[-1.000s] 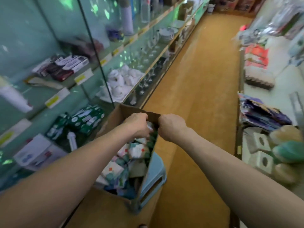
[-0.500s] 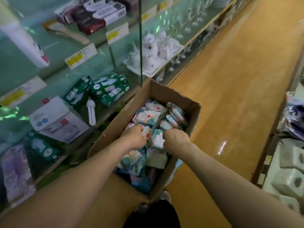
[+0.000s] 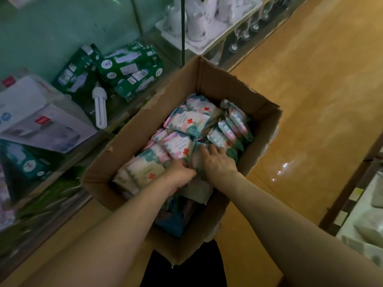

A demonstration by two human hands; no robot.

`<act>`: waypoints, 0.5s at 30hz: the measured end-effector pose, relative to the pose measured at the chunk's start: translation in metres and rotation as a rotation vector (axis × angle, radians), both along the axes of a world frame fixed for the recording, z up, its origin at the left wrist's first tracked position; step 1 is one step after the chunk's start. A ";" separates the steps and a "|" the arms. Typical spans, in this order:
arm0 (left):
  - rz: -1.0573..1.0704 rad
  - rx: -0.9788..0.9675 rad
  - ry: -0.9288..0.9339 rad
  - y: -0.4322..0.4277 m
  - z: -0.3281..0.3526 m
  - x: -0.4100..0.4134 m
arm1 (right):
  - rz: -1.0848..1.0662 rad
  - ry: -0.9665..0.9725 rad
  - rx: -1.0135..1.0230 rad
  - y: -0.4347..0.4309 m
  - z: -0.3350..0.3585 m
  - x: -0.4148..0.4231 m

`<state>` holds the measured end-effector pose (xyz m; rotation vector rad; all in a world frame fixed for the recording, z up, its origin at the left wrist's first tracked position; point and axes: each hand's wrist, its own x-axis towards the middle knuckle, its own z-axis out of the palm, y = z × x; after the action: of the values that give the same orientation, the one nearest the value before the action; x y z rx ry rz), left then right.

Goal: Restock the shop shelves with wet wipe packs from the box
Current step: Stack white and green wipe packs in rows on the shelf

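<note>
Both hands have moved from the rim into the brown cardboard box (image 3: 234, 85). The right hand (image 3: 217, 162) now lies with fingers spread on the green-and-pink floral wet wipe packs (image 3: 190, 121). The left hand (image 3: 180, 176) has its fingers buried, so its grip is indeterminable. All packs remain boxed; retrieval is only beginning.
</note>
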<state>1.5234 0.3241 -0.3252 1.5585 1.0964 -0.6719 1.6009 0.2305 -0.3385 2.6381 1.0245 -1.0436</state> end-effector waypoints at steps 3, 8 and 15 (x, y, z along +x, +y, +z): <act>0.120 -0.090 0.003 -0.008 -0.009 -0.006 | 0.000 -0.042 -0.009 0.001 -0.007 0.007; 0.320 -0.194 0.039 -0.008 -0.016 -0.013 | -0.028 -0.023 -0.057 0.000 -0.008 0.013; 0.625 -0.447 -0.092 0.004 -0.013 -0.021 | -0.636 0.769 0.306 0.000 0.022 0.020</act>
<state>1.5028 0.3282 -0.3385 0.7928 1.1826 -0.3721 1.6205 0.2310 -0.3167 2.9239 0.4032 -2.3233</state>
